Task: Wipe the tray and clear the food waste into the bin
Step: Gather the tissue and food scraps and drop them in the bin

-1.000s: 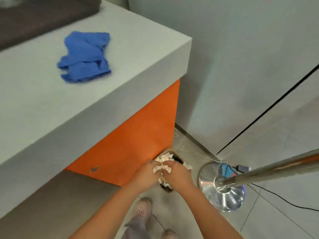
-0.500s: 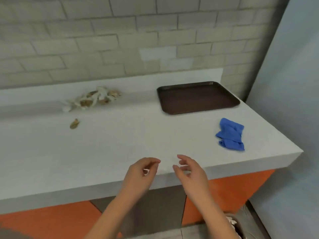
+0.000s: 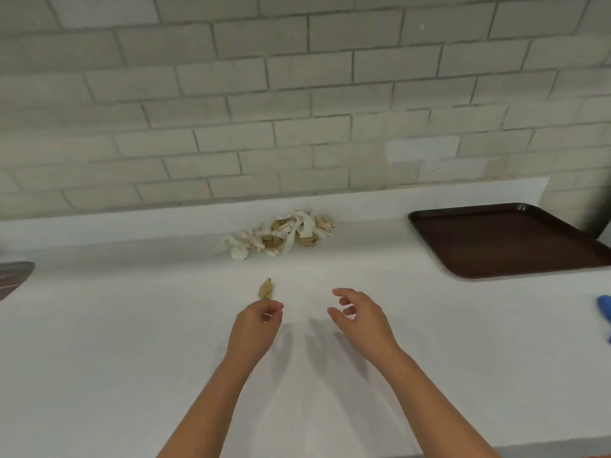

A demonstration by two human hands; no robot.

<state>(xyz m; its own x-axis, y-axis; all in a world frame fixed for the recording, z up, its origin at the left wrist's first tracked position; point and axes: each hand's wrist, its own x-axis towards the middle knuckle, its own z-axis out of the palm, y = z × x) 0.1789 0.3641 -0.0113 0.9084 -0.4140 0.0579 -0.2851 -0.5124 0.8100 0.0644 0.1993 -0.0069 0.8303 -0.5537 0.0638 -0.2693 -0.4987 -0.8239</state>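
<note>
white counter [image 3: 132, 342] ran below a pale brick wall [image 3: 297, 110]. a dark object [image 3: 13, 279] sat at the far left edge, too cut off to name. a pile of food waste [image 3: 277, 236] lay by the back ledge, with one small scrap [image 3: 266, 289] just beyond the left hand [image 3: 256, 328], whose fingers curled loosely toward the thumb and held nothing. the right hand [image 3: 363, 319] hovered beside it, fingers spread and bent, empty. the brown tray [image 3: 509, 242] lay further right, apart from a blue cloth [image 3: 605, 309] at the frame's edge.

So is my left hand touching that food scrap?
Apart: the head view shows a thin strip of counter between the left hand and the food scrap.
</note>
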